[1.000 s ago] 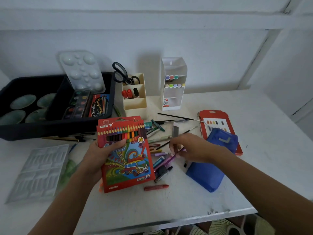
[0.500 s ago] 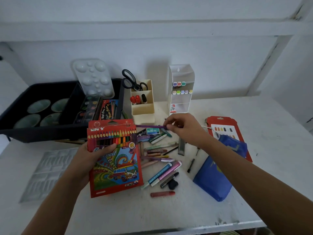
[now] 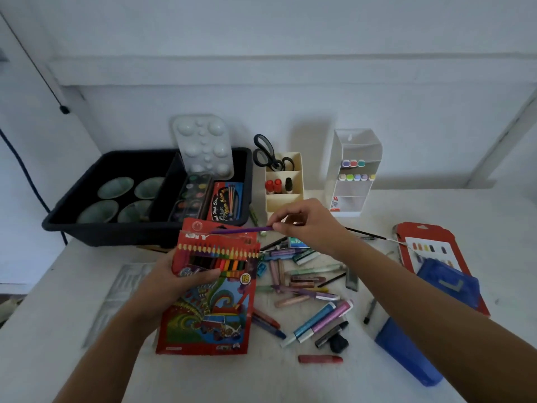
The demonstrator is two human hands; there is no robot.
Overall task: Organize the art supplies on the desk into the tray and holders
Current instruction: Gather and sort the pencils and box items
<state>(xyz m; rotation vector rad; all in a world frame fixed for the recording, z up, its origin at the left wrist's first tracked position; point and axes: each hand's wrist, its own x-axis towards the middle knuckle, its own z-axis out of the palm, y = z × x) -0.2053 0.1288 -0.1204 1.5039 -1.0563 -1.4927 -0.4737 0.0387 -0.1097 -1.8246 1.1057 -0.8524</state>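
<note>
My left hand (image 3: 174, 283) grips a red box of coloured pencils (image 3: 212, 298) by its left edge, holding it above the desk. My right hand (image 3: 308, 225) pinches a purple pencil (image 3: 244, 230) that lies level across the box's top edge, tip pointing left. A black tray (image 3: 87, 228) stands at the back left, holding round dishes, a paint set and a brush pack. A cream holder (image 3: 283, 193) with scissors and markers and a clear marker holder (image 3: 353, 170) stand behind my right hand. Several loose pens and crayons (image 3: 305, 289) lie scattered to the right of the box.
A white palette (image 3: 203, 146) leans at the tray's back. A clear plastic insert (image 3: 116, 295) lies flat at the left. A blue pouch (image 3: 430, 324) and a red card pack (image 3: 427, 245) sit on the right. One red crayon (image 3: 319, 359) lies near the front edge.
My right hand picked the purple pencil out of the pile and carried it up and left to the top of the pencil box. The left hand kept its hold on the box.
</note>
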